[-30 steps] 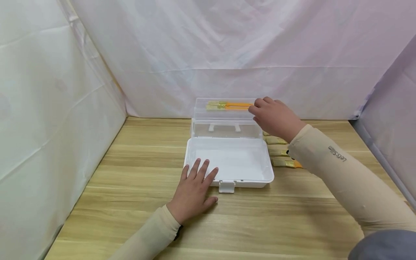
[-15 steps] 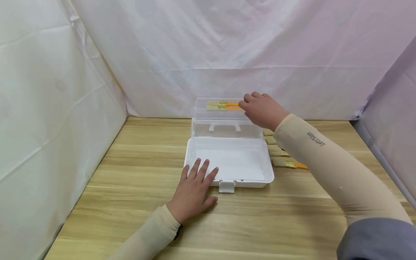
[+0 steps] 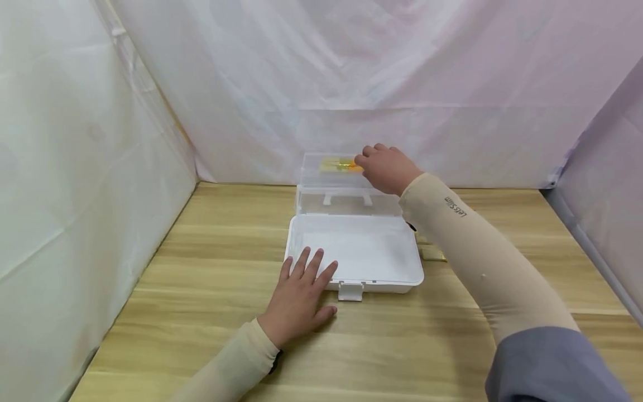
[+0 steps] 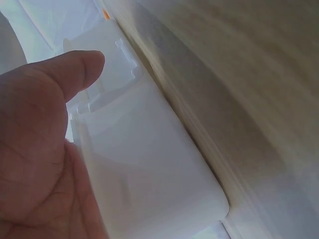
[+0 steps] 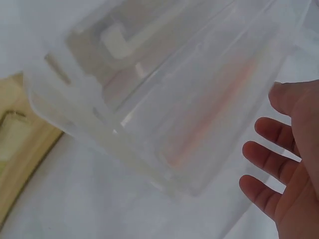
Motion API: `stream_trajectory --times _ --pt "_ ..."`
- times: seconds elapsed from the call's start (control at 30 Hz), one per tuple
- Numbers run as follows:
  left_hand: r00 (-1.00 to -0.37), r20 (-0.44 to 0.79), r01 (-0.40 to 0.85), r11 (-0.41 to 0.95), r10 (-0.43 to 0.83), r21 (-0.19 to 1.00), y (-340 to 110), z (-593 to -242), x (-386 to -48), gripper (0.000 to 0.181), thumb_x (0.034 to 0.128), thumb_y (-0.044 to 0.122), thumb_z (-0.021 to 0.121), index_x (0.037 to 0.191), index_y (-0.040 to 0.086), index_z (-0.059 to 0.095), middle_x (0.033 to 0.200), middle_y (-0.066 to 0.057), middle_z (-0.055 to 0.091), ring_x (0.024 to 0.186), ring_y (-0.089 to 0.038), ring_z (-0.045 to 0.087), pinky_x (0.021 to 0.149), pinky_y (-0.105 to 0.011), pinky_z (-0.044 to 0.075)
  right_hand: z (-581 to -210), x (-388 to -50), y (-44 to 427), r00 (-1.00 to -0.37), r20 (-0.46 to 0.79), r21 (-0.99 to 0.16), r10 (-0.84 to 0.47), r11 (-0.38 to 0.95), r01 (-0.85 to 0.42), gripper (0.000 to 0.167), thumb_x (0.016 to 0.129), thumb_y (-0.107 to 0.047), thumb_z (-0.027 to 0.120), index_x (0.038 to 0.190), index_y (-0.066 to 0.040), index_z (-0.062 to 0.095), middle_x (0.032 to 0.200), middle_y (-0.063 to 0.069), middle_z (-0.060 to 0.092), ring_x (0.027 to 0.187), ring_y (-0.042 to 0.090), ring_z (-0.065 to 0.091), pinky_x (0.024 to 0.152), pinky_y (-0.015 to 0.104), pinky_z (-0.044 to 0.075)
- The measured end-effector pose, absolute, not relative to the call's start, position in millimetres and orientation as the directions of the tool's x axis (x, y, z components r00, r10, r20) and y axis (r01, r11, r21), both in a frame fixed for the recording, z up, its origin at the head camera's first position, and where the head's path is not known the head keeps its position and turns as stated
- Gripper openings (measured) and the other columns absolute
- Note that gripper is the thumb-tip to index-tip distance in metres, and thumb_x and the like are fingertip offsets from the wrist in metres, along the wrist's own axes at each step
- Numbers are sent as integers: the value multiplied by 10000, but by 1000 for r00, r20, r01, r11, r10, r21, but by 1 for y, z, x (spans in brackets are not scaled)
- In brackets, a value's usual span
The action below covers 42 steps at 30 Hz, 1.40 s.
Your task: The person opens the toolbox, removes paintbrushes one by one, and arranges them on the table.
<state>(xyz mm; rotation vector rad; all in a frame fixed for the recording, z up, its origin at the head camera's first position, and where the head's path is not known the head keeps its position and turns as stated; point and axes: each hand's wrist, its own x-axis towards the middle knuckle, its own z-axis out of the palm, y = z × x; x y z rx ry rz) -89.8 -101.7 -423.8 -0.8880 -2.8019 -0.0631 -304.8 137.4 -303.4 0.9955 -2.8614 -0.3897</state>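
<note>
A white plastic box (image 3: 363,287) stands with its translucent lid (image 3: 313,177) tipped back. My left hand (image 3: 298,298) lies over its front left rim with fingers straight and spread. In the left wrist view, the thumb of the left hand (image 4: 65,74) reaches in front of the box wall (image 4: 144,159), near the latch. Paintbrushes (image 3: 337,164) with pale bristles and orange handles lie in the raised lid compartment. My right hand (image 3: 389,170) covers their handle ends. In the right wrist view, the fingers (image 5: 271,167) are loosely bent and apart, with nothing visible between them.
More paintbrushes (image 3: 433,254) lie on the wooden table (image 3: 226,245) right of the box, mostly hidden by the right sleeve. The white latch (image 3: 350,291) hangs down in front. White cloth (image 3: 241,67) encloses the table at the back and sides.
My right hand has moved left along the lid, covering more of the brush handles. Its forearm hides more of the brushes on the table. The left hand stays still.
</note>
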Motion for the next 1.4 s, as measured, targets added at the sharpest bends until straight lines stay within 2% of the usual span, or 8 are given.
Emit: stream_trajectory --times 0.2,0.47,0.83,0.97,1.4 --pt "-799 207 574 818 564 -12 -102 -428 -86 820 853 592 662 1512 172 417 1541 -181 373 1443 -413 266 1091 -642 250 -314 -310 139 -810 -14 199 -586 793 -576 368 972 -182 651 1301 -37 573 1179 153 592 1029 319 564 891 449 514" --pt "-792 226 577 817 567 -29 -102 -429 -88 826 853 597 658 1515 169 411 1538 -183 377 1442 -408 270 1090 -638 253 -317 -316 136 -836 -16 164 -549 823 -543 404 974 -189 639 1348 -53 567 1228 150 587 1090 324 560 936 458 493" --pt "-792 217 581 814 570 -17 -102 -427 -92 827 858 590 660 1517 160 404 1537 -192 374 1443 -411 266 1094 -642 240 -321 -323 130 -866 -34 73 -499 863 -500 418 970 -199 649 1363 -91 558 1241 106 572 1079 290 538 986 462 463" --pt "-793 222 579 815 568 -15 -101 -427 -93 825 856 586 663 1515 159 407 1533 -194 376 1439 -414 272 1091 -644 244 -323 -327 127 -862 -39 79 -505 859 -507 419 964 -193 658 1361 -96 566 1256 103 580 1101 290 543 1007 469 448" --pt "-797 231 569 822 559 -27 -101 -427 -92 818 848 594 666 1505 170 426 1531 -186 383 1437 -411 280 1089 -639 251 -327 -326 120 -850 -23 83 -527 846 -527 384 960 -164 665 1327 -82 590 1240 117 613 1062 295 568 961 463 478"
